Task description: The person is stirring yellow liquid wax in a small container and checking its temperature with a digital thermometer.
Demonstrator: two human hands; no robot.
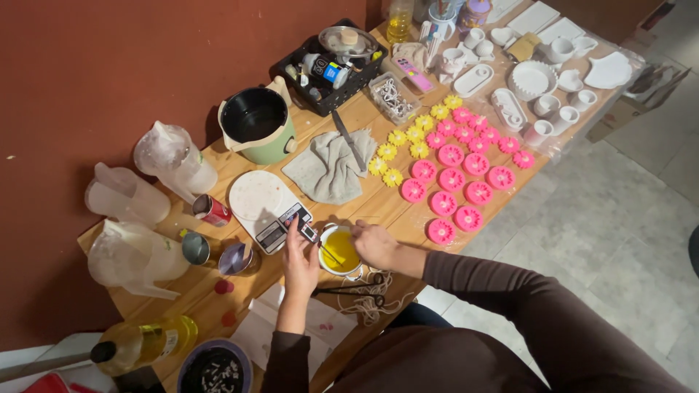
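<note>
Two hands meet over a white cup (340, 252) of yellow liquid near the table (378, 207) edge. Our left hand (299, 260) pinches a small black thermometer (308, 233), its thin probe slanting down from our fingertips into the liquid. Our right hand (373, 244) curls closed at the cup's rim, apparently around a stick; we cannot tell exactly. A scale (266, 204) lies just beyond our left fingers, twine (368, 298) beneath our right wrist, pink flowers (459, 178) farther out.
</note>
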